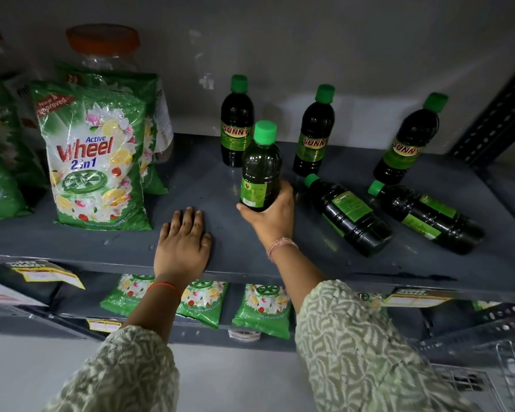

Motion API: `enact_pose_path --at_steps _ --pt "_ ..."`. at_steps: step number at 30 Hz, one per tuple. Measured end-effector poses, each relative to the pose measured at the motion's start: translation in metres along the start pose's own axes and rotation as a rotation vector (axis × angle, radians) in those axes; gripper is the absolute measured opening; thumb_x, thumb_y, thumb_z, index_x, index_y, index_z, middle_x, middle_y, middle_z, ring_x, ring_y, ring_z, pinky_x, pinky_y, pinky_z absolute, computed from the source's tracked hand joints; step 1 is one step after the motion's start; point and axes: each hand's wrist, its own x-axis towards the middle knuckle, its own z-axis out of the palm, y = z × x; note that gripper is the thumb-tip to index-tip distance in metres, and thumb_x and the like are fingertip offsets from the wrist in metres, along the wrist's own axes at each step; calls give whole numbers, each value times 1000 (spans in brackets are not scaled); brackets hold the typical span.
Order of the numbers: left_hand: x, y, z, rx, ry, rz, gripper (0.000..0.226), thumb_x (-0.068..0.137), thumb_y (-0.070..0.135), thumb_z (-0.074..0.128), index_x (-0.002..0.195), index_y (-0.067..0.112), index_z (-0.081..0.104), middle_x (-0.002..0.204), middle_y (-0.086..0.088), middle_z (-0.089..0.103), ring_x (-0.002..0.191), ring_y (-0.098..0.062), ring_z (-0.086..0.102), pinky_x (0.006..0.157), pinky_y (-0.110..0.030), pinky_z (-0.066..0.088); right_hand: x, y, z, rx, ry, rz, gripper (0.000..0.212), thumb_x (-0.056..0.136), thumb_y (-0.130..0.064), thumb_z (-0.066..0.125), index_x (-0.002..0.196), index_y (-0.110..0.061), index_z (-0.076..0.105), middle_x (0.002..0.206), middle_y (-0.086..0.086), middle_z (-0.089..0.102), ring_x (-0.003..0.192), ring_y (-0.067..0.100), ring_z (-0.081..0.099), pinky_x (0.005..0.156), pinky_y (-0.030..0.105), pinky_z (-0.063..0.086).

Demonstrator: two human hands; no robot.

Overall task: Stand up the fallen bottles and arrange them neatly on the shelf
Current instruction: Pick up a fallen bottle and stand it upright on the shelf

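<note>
My right hand point(272, 217) grips the base of a dark green bottle with a green cap point(260, 166), held upright just above the grey shelf point(208, 185). Three like bottles stand at the back: one point(235, 126) behind the held bottle, a second point(314, 133) to its right, a third point(408, 141) leaning near the right post. Two bottles lie on their sides, caps pointing left: one point(347, 214) beside my right hand, another point(425, 217) further right. My left hand point(183, 245) rests flat, fingers spread, on the shelf's front edge.
Green detergent bags point(97, 156) stand at the left of the shelf, with a clear jar with an orange lid point(103, 43) behind them. Smaller green packs point(262, 310) lie on the lower shelf. A perforated metal post point(494, 114) rises at the right. A wire basket point(512, 379) sits bottom right.
</note>
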Motion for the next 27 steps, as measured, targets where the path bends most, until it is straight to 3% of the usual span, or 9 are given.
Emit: enact_pose_path --at_steps 2,4,8,13,17,20,22,24,27 --pt "0 -1 1 -6 0 -1 55 95 35 23 147 16 15 158 -6 13 147 -25 8 120 -41 10 0 5 -6 59 -48 41 69 62 -16 81 117 -11 40 105 3 61 100 26 62 82 31 51" --pt "0 -1 1 -12 -5 -4 55 96 33 26 147 16 15 159 -6 13 147 -25 7 120 -41 9 1 8 -12 87 -93 48 67 65 -13 79 120 -11 40 105 1 60 101 24 62 83 31 51" --pt "0 0 0 -11 -3 1 55 96 33 26 147 15 15 159 -6 13 147 -25 8 120 -41 10 3 5 -9 -48 -47 4 103 49 -36 88 131 -7 33 133 16 41 125 30 38 106 43 36" --pt "-1 -1 0 -8 1 0 55 96 33 26 147 15 15 158 -6 13 146 -25 8 120 -41 10 5 12 -15 32 -126 89 61 61 -11 82 110 -7 47 110 12 60 104 29 58 84 31 46" --pt "-1 1 -2 -5 2 5 62 90 39 15 146 14 17 158 -7 15 146 -26 10 119 -41 11 20 18 -30 98 -397 162 54 76 6 64 125 -5 43 125 14 57 120 29 51 98 33 41" --pt "-2 1 -2 4 2 9 66 86 40 12 146 14 18 158 -7 16 146 -26 10 118 -41 11 24 18 -38 153 -515 196 61 78 0 65 129 -20 38 121 -2 51 124 23 46 99 32 37" --pt "-1 0 -1 8 5 7 57 93 37 18 146 15 17 158 -7 15 146 -26 10 119 -41 11 22 15 -34 114 -448 131 77 64 -9 80 124 -24 34 126 -1 48 122 20 44 103 34 37" --pt "0 -1 0 9 4 9 55 95 35 22 146 15 16 158 -7 15 146 -26 10 119 -41 11 17 13 -25 50 -270 86 89 51 -12 88 124 -11 37 127 8 49 117 22 48 101 35 41" --pt "0 -1 0 7 0 13 55 96 34 24 147 15 15 158 -7 14 146 -26 9 119 -42 10 9 12 -21 43 -171 110 71 56 -10 85 115 -7 44 116 13 59 103 24 57 84 28 43"
